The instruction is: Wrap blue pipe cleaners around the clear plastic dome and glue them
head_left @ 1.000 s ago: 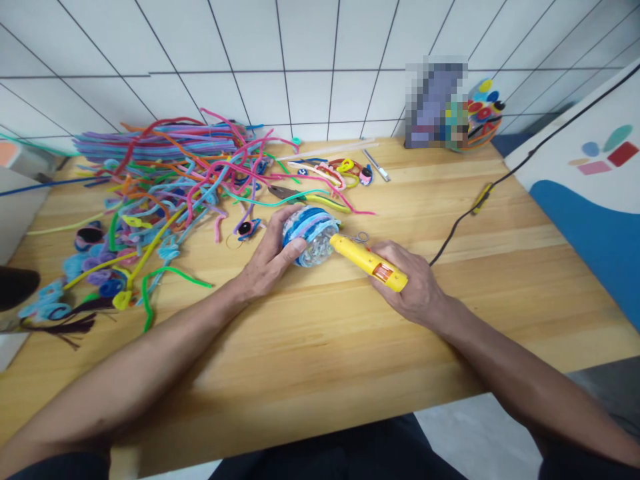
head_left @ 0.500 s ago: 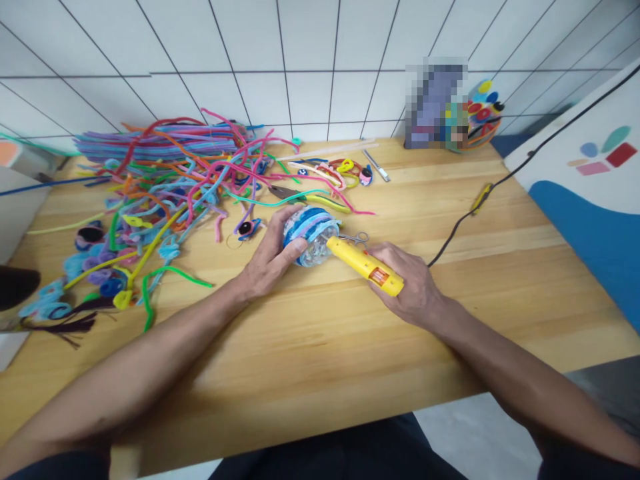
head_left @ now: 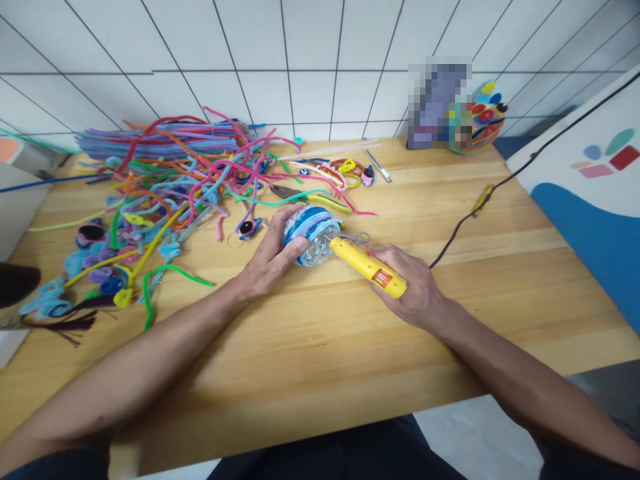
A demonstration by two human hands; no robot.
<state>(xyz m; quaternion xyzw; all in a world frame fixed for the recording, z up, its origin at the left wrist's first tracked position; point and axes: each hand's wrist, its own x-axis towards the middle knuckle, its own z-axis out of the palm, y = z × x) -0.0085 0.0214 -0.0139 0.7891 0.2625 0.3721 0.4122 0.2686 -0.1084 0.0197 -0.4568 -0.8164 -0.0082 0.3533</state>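
Note:
My left hand is closed round a clear ball partly wrapped in blue and lilac pipe cleaners, holding it down on the wooden table. My right hand grips a yellow glue gun whose nozzle touches the ball's right side. Small scissors lie just behind the gun's tip.
A big heap of coloured pipe cleaners fills the table's back left. Pliers and a craft knife lie behind the ball. A black cord runs to the right. A colourful basket stands at the back right by the tiled wall.
The glue gun's nozzle has moved slightly left, up against the ball. My left hand and the ball have stayed in place.

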